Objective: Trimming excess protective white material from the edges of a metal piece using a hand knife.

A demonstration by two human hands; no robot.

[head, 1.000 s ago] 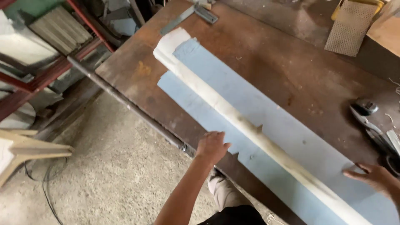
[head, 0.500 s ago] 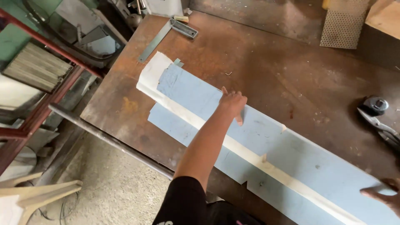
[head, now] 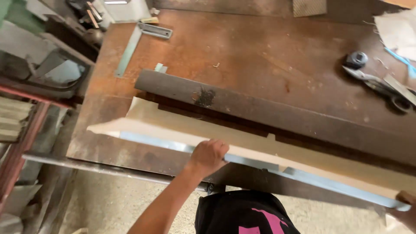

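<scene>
So the person is tipping a long bent metal sheet (head: 242,134) up on its edge, right at the near side of the rusty desk (head: 260,47). The left hand (head: 209,154) is gripping the near blue-filmed edge around the middle, fingers curled over the top of it, arm reaching up from below. The right hand (head: 405,207) is barely showing at the far right end by the sheet's corner, so I can't tell how it's closing. Looks like the flipping step to me, and both ends would need lifting evenly so it doesn't twist. Snips (head: 381,84) and a square (head: 138,41) are lying further back.
</scene>
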